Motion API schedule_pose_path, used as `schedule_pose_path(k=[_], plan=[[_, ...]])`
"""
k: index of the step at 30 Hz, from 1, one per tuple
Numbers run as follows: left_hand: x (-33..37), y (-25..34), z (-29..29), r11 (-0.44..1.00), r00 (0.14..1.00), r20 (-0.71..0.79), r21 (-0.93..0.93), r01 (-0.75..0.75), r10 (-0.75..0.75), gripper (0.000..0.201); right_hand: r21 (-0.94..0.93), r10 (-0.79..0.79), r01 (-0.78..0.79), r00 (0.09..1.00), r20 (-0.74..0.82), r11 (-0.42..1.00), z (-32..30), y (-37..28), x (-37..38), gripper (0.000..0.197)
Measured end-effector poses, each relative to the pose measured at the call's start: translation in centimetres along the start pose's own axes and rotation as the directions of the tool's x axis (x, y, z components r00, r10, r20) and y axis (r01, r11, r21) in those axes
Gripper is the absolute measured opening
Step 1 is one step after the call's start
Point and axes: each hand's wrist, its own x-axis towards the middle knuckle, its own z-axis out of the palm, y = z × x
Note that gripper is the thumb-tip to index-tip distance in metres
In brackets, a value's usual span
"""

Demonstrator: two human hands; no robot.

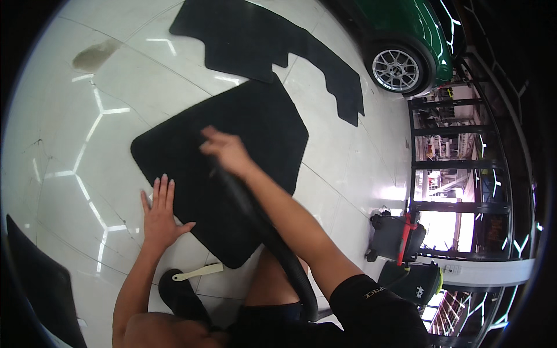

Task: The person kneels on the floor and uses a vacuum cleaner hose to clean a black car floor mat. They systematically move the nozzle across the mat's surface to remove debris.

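Note:
A black car floor mat [264, 127] lies on the pale tiled floor in front of me. My left hand [160, 216] rests flat with fingers spread on the mat's near left edge, holding nothing. Over the middle of the mat, my right hand [227, 153] is closed round the front end of a black ribbed vacuum hose [249, 211]. That hand is slightly blurred, and the dark hose end barely stands out against the mat. The hose runs back under my right forearm toward my body. A cream-coloured brush [198, 271] with a long flat handle lies by my dark shoe [177, 293].
Beyond the mat lies a larger, cut-out black mat [241, 37], touching or overlapping its far corner. Another dark mat [43, 284] is at the left edge. A green car's wheel [396, 69] stands far right. Black wheeled machines [390, 235] stand at right, one with a red part.

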Motion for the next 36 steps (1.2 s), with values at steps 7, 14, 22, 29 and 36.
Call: schedule_pose_path(k=[7,14,22,29,36], plan=[[-0.7,-0.2,-0.3,0.997,0.998,0.055,0.066,0.034,-0.037,0.139,-0.469,0.110,-0.109,0.994,-0.024,0.876,-0.2,-2.3,-0.6,0.066],[-0.2,0.2,-0.1,0.998,1.000,0.018,0.062,-0.009,0.008,0.138,-0.292,0.148,-0.199,0.971,-0.186,0.935,-3.1,-1.0,0.8,0.069],[0.2,0.8,-0.1,0.997,1.000,0.022,0.077,-0.022,0.021,0.136,-0.323,0.042,-0.152,0.946,-0.321,0.934,-5.5,1.7,1.2,0.079],[-1.0,0.1,1.0,0.992,0.997,-0.010,0.100,-0.072,0.074,0.137,-0.310,0.117,-0.224,0.937,-0.328,0.924,-3.4,0.3,0.2,0.079],[-2.1,0.5,0.2,0.992,0.999,0.035,0.123,-0.043,0.039,0.134,-0.235,0.133,-0.240,0.909,-0.394,0.942,-7.5,0.9,0.6,0.077]])
